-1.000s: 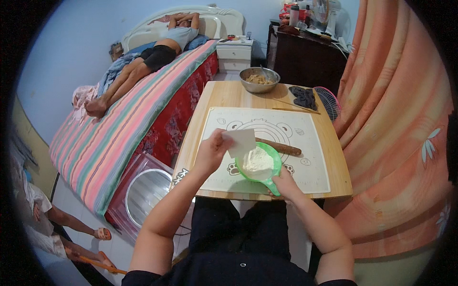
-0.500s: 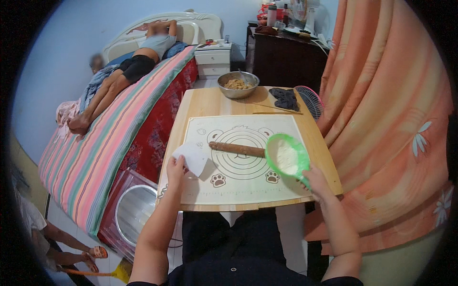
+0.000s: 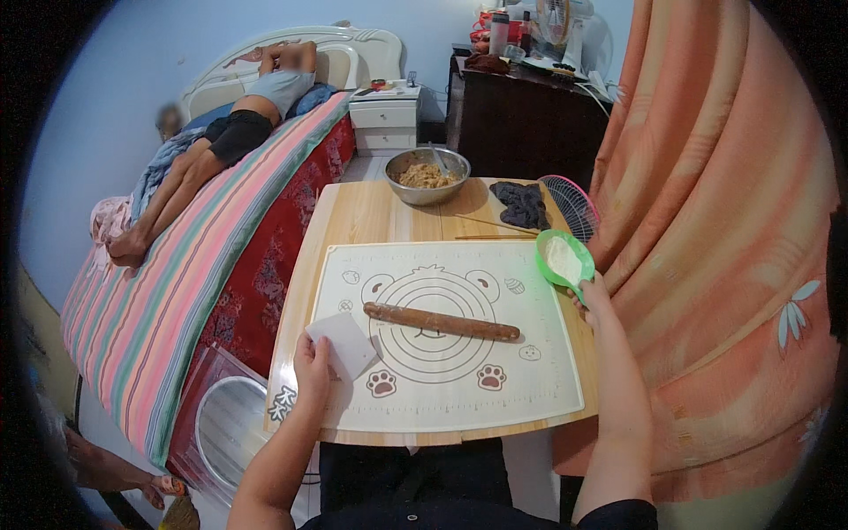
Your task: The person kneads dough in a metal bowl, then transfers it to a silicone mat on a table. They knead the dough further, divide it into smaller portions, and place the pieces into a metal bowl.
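Observation:
My left hand grips a flat white dough scraper by its edge, above the left side of the cream baking mat. With my right hand I hold the handle of a green scoop; white flour lies inside it. The scoop is at the mat's far right corner, over the table's right side. Between my hands, a brown wooden rolling pin lies slightly slanted across the printed bear and circles, touched by neither hand.
At the table's far edge stands a metal bowl of brownish filling, with dark cloth and chopsticks to its right. An orange curtain hangs close on the right. A person lies on the striped bed; another person's leg shows lower left.
The green scoop has moved from beside the rolling pin to the far right, off the mat's middle. The pin now lies fully in sight. The whole view has shifted slightly.

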Demonstrator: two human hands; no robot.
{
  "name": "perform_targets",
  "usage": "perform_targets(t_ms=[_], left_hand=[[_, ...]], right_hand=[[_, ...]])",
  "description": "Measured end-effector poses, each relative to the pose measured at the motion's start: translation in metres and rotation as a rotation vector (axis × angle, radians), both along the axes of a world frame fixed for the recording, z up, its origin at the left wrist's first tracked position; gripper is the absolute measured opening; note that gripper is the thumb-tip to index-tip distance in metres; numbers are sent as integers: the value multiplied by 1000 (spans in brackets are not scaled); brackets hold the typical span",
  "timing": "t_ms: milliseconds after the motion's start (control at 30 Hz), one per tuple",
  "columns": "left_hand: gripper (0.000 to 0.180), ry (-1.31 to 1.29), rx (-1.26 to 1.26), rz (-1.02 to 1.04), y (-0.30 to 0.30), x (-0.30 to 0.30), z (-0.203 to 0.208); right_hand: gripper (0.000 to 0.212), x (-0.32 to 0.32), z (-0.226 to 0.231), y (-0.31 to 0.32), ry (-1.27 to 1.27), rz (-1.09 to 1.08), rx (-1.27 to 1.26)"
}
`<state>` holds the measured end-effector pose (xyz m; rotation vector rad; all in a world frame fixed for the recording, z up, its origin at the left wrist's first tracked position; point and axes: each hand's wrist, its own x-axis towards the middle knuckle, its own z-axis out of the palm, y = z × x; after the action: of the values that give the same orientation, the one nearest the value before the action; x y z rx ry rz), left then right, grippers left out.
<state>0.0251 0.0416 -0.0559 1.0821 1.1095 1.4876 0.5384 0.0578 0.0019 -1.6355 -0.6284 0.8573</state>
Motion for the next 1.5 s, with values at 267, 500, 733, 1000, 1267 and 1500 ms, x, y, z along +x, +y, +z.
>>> perform_targets(t_ms=[267, 500, 733, 1000, 1267, 1500], left_hand=[[22, 59, -11, -13, -2, 0, 4], [22, -8, -7, -2, -3, 1, 0], [23, 7, 27, 32, 0, 0, -2], [23, -83, -97, 25, 19, -13, -16], [28, 77, -233, 99, 74, -12, 22], [56, 88, -310, -33, 77, 19, -2]], right_hand=[[37, 8, 4, 62, 7, 64, -68], [41, 4, 11, 27, 36, 66, -26], [24, -5, -49, -41, -597, 11, 192], [36, -192, -7, -74, -1464, 531, 395], [43, -175, -15, -56, -1347, 439, -102], [45, -153, -36, -53, -1450, 343, -77]])
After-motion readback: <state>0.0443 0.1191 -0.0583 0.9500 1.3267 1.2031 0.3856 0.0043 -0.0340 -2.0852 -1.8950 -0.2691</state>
